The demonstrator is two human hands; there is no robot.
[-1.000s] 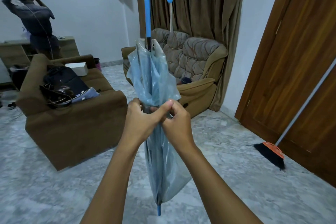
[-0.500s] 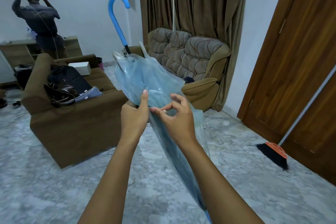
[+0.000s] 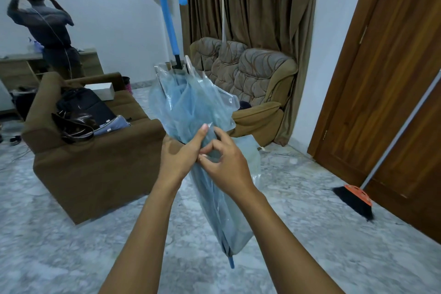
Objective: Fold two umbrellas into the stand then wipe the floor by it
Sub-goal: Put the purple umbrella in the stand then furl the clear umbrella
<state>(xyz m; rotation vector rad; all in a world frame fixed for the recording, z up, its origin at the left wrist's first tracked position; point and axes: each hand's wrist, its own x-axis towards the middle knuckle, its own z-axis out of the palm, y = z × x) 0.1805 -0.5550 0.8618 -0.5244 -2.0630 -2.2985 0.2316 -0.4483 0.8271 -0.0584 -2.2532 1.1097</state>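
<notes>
Head view: your left hand (image 3: 177, 162) gripped the closed translucent blue plastic umbrella (image 3: 198, 126) with its curved blue handle, while your right hand (image 3: 226, 164) pinched its folds.

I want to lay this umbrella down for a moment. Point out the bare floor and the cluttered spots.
Bare marble floor lies open between the brown sofa on the left and the broom by the wooden door. More bare floor lies left of the forearms. The sofa seat is crowded with bags.

Marble floor (image 3: 71, 246), brown sofas (image 3: 95, 174), curtains (image 3: 262, 7)
</notes>
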